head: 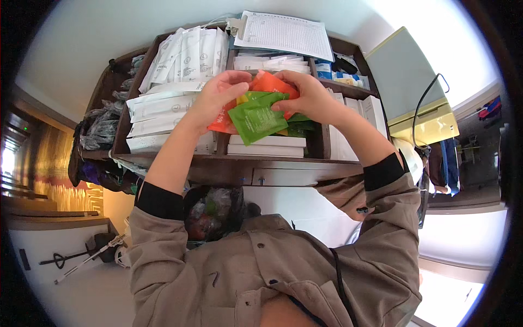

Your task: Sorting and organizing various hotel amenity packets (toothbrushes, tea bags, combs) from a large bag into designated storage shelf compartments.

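My right hand (308,96) grips a green sachet (258,116) and an orange sachet (274,84), its thumb pressed on the green one. Part of a yellow packet (247,97) shows behind the green sachet. Close by on the left, my left hand (224,97) has curled fingers at the edge of these sachets; whether it grips any of them is unclear. Beneath its palm another orange packet (220,119) is partly covered. Darker green sachets (301,124) lie in the compartment below, above stacked white boxes (266,146).
A brown divided tray (343,162) holds white dental kit packets (190,55), tubes (347,79) and upright white boxes (374,112). Across its back rests a clipboard with a gridded sheet (286,34). Plastic-wrapped items (102,122) fill a left side bin; a yellow-and-grey container (412,86) stands right.
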Demonstrator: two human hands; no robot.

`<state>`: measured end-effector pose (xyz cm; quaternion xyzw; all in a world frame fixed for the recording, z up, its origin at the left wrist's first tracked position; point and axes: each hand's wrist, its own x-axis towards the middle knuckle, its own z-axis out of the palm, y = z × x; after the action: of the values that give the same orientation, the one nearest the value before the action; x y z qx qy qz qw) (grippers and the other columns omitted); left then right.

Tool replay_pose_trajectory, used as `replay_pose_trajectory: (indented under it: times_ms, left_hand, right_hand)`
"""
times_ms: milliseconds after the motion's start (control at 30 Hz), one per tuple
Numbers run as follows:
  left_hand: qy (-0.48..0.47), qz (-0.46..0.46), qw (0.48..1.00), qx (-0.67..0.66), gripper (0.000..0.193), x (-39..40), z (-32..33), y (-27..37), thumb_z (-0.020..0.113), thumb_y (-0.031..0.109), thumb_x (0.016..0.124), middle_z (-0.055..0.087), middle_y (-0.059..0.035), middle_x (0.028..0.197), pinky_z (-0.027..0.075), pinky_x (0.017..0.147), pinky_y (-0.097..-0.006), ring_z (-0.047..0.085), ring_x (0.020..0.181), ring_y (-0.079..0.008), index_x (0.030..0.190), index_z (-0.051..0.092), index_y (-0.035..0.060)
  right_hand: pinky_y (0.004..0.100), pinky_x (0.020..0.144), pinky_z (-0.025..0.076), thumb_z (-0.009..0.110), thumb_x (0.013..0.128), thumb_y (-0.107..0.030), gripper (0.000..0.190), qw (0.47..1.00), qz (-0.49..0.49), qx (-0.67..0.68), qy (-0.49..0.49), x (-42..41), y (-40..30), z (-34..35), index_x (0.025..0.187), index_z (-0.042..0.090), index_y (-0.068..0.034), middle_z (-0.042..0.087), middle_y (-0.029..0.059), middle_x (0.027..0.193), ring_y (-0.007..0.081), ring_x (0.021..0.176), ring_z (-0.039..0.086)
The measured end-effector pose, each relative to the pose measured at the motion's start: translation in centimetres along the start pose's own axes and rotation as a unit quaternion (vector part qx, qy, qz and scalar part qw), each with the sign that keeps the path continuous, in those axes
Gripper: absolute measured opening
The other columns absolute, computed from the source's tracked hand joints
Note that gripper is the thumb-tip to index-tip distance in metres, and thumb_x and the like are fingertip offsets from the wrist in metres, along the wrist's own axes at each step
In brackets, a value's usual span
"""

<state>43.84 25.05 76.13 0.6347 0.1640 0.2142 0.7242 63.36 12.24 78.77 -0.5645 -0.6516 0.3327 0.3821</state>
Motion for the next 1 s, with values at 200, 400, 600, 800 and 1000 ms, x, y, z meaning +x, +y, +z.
replay_pose_trajectory:
  times_ms: [200, 400, 600, 800, 1000]
  left_hand:
    - [0.061, 0.06, 0.992, -0.09, 0.034, -0.2, 1.8, -2.1, 0.063, 0.007, 0.082, 0.058, -0.0086, 0.102, 0.046, 0.085, -0.0273, 0.057, 0.095, -0.0149, 0.113, 0.05, -0.0007]
    - [0.047, 0.089, 0.995, -0.015, 0.045, 0.5, 4.7, -2.8, 0.067, -0.007, 0.073, 0.053, -0.008, 0.101, 0.049, 0.08, -0.0256, 0.057, 0.092, -0.0137, 0.113, 0.048, -0.0006]
    - [0.006, 0.174, 0.982, 0.077, 0.027, 2.1, 4.6, -4.7, 0.065, -0.008, 0.073, 0.051, -0.0061, 0.1, 0.049, 0.079, -0.0262, 0.057, 0.089, -0.0146, 0.098, 0.056, -0.0023]
    - [-0.085, 0.227, 0.94, 0.238, 0.02, 2.4, 7.7, -5.5, 0.065, -0.007, 0.071, 0.049, -0.0069, 0.095, 0.048, 0.079, -0.0277, 0.055, 0.088, -0.0175, 0.088, 0.061, 0.0012]
    - [-0.164, 0.152, 0.93, 0.293, 0.032, 2.2, 8.7, -4.4, 0.076, 0.008, 0.066, 0.047, -0.0071, 0.097, 0.045, 0.082, -0.0302, 0.052, 0.093, -0.0179, 0.093, 0.06, 0.0021]
  right_hand:
    - [0.0255, 0.074, 0.048, 0.073, 0.071, -0.008, 0.044, 0.988, 0.055, -0.093, 0.106, -1.8, -0.7, 0.6, 0.109, 0.052, -0.001, 0.061, 0.0063, 0.09, 0.0094, 0.08, 0.056]
    - [0.024, 0.071, 0.048, 0.075, 0.07, -0.008, 0.043, 0.988, 0.046, -0.08, 0.124, -2.4, 1.8, -1.6, 0.107, 0.053, 0.0, 0.06, 0.0047, 0.089, 0.0081, 0.081, 0.056]
    - [0.0244, 0.065, 0.048, 0.074, 0.073, -0.012, 0.033, 0.974, 0.014, -0.028, 0.225, -5.0, 2.5, -6.7, 0.099, 0.058, 0.0, 0.062, 0.0039, 0.081, 0.0073, 0.075, 0.057]
    - [0.0229, 0.07, 0.048, 0.071, 0.077, -0.01, 0.035, 0.955, -0.021, -0.083, 0.284, -5.1, 1.4, -7.7, 0.106, 0.056, 0.002, 0.062, 0.0036, 0.087, 0.0066, 0.077, 0.057]
    - [0.0233, 0.068, 0.048, 0.073, 0.075, -0.015, 0.039, 0.945, -0.082, -0.06, 0.31, -4.2, 1.9, -8.2, 0.107, 0.057, 0.0, 0.064, 0.004, 0.087, 0.0074, 0.075, 0.058]
